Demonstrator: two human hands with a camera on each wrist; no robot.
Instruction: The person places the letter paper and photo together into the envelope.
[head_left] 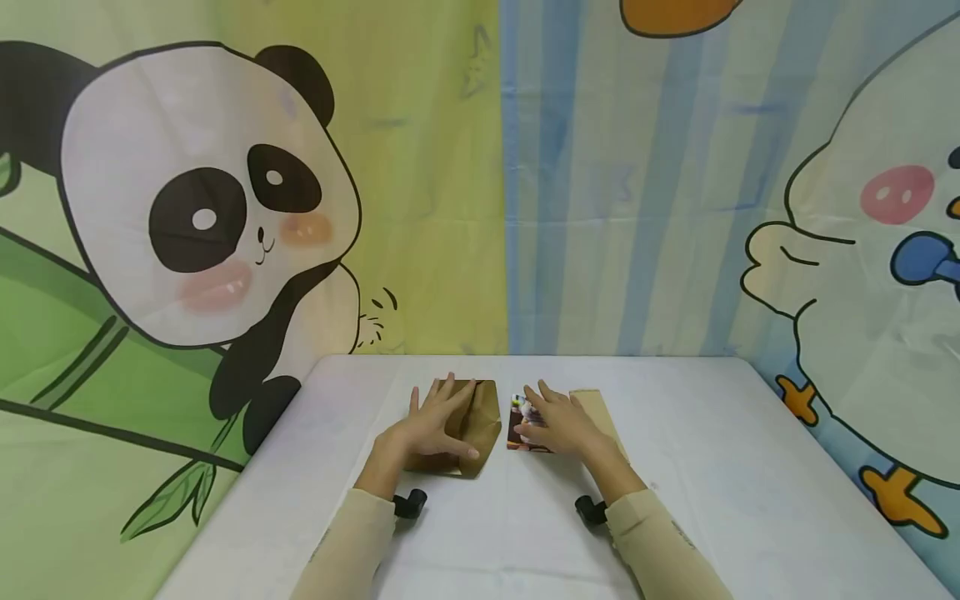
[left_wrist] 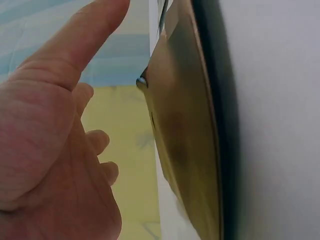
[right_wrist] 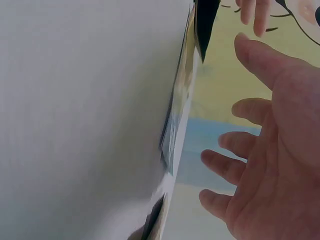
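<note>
On the white table lies a brown paper envelope (head_left: 480,425), its surface creased and its right corners slanted. My left hand (head_left: 431,429) is over its left part with fingers spread; in the left wrist view a gap shows between that hand and the raised brown paper (left_wrist: 180,115). To the right, a small colourful picture card (head_left: 517,417) is partly covered by my right hand (head_left: 562,423). That hand's fingers are spread, and the right wrist view shows its palm (right_wrist: 295,135) holding nothing. A flat tan paper piece (head_left: 596,412) lies partly behind the right hand.
The white tabletop (head_left: 510,542) reaches back to a hanging cloth (head_left: 600,250) with a panda and a white cartoon figure printed on it. Black wrist cameras (head_left: 410,504) sit on both wrists, close above the table.
</note>
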